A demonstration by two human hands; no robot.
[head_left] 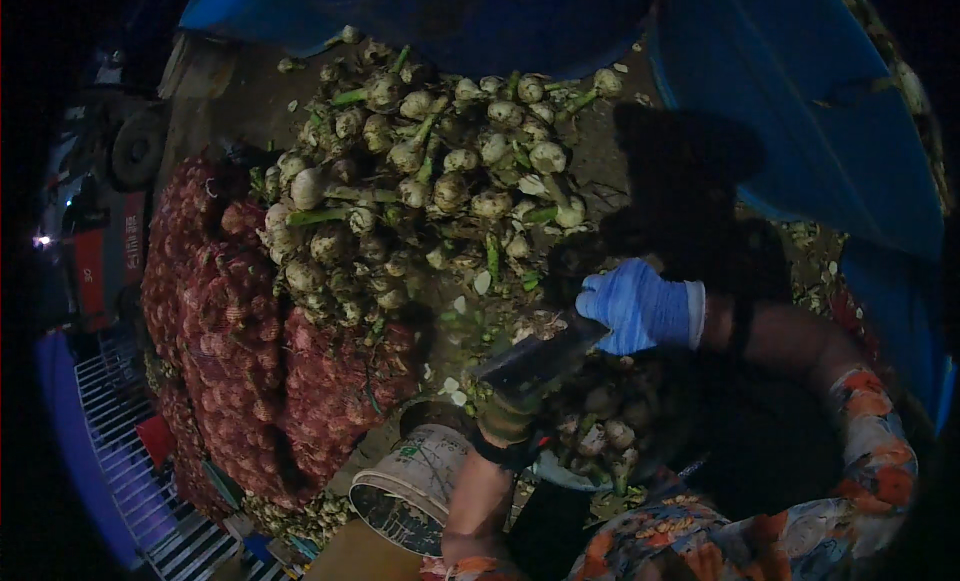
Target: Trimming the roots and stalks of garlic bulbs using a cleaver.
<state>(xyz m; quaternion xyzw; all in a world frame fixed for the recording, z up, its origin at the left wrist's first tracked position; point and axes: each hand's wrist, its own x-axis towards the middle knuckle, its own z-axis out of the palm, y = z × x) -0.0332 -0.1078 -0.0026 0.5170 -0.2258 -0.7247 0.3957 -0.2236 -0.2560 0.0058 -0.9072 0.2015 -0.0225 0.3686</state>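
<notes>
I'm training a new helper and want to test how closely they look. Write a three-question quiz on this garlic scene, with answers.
1. What colour is the glove on the right hand?
2. True or false: the red mesh sacks lie mostly left of the loose garlic bulbs.
3. Fill in: a pale, round ___ shows just left of the left forearm.

Key:
1. Blue.
2. True.
3. Bucket.

Garlic bulbs (450, 191) across brown floor (600, 161)
</notes>
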